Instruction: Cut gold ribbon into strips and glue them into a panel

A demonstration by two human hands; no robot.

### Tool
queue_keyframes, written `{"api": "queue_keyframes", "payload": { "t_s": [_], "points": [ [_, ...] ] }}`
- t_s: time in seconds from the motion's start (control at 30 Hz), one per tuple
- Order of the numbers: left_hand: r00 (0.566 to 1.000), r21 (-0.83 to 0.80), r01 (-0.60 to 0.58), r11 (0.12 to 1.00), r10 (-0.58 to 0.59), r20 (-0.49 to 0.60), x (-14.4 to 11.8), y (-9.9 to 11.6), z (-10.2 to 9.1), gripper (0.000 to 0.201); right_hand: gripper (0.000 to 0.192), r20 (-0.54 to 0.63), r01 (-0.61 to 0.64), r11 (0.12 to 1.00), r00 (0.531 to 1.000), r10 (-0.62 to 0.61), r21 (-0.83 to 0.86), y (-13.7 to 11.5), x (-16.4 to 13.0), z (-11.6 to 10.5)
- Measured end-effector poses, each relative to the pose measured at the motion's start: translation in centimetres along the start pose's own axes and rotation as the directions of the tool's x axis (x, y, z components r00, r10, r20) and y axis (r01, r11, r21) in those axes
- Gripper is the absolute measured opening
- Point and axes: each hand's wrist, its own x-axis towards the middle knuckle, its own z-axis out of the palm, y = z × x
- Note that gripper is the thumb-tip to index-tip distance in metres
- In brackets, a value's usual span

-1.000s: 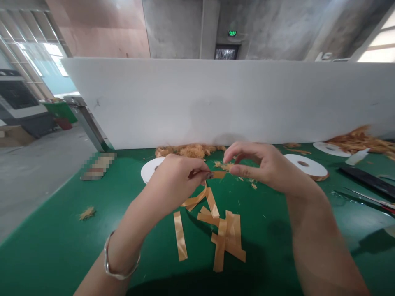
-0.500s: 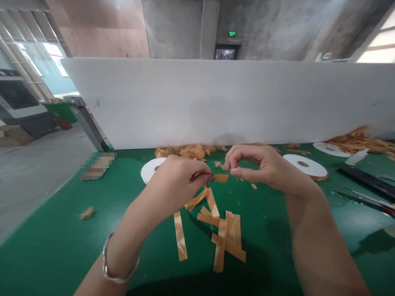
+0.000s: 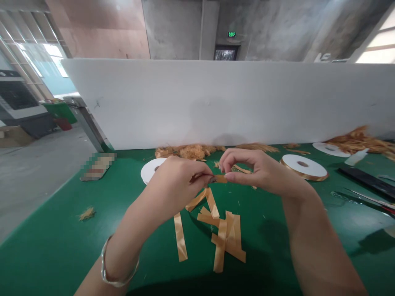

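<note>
My left hand (image 3: pixel 183 176) is closed in a pinch on a short piece of gold ribbon (image 3: pixel 220 179), whose free end points to the right. My right hand (image 3: pixel 251 168) is at that end, its thumb against or just in front of the ribbon. The fingers of this hand are curled, with a gap between them and the thumb. Below both hands, several cut gold ribbon strips (image 3: pixel 220 246) lie crossed on the green table (image 3: pixel 123 246). One separate strip (image 3: pixel 180 237) lies to their left, and a folded strip (image 3: pixel 212 203) lies just under the left hand.
White ribbon spools stand left (image 3: pixel 148 172) and right (image 3: pixel 308 166). Frayed fibres (image 3: pixel 193 151) lie along the white partition (image 3: pixel 154 102). On the right are a small bottle (image 3: pixel 357 156), a black bar (image 3: pixel 367 181) and a thin metal tool (image 3: pixel 367 197). A fibre tuft (image 3: pixel 87 213) sits left.
My right hand has moved slightly left and down, bringing its thumb to the ribbon's free end. My left hand keeps its pinch and has barely moved.
</note>
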Motion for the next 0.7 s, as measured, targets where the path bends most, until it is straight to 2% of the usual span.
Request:
{"api": "queue_keyframes", "payload": {
  "t_s": [0.2, 0.5, 0.7],
  "points": [
    [1.0, -0.014, -0.005, 1.0, 0.005, 0.014, 0.0, 0.0, 0.1, 0.02, 0.014, -0.023, 0.013, 1.0, 1.0, -0.014, -0.01, 0.2, -0.3, -0.4],
    [1.0, -0.021, 0.02, 1.0, -0.02, 0.002, -0.2, -0.1, -0.1, 0.019, 0.021, -0.148, -0.019, 0.998, 0.989, 0.028, 0.066, 0.5, -1.4, -1.5],
    [1.0, 0.006, 0.008, 1.0, -0.008, 0.007, -0.1, 0.1, 0.0, 0.019, 0.02, -0.021, -0.013, 1.0, 1.0, 0.013, -0.003, 0.2, -0.4, -0.6]
  ]
}}
